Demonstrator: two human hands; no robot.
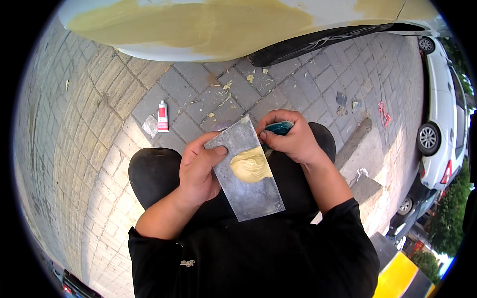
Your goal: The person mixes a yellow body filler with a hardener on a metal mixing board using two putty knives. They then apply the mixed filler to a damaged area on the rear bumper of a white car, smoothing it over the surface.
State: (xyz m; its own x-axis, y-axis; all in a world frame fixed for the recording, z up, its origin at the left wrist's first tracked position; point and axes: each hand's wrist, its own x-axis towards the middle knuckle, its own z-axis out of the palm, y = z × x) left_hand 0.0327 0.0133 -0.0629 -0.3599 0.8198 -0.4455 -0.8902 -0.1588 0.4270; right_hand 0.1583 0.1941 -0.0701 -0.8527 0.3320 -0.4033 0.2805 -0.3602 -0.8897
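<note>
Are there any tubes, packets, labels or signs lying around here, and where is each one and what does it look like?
Small tube: lies on the paving bricks ahead of the person's left knee; slim, white cap end, red and white printed body.
Grey scrap: flat beside the tube, to its left; whether it is a packet cannot be told.
Red marking: painted on the paving to the right, near the parked white car; a loose scrawl.

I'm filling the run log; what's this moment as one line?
left hand: holds flat grey metal plate | on plate: yellow putty blob | right hand: grips teal-handled tool at putty | ground: red-white tube
</note>
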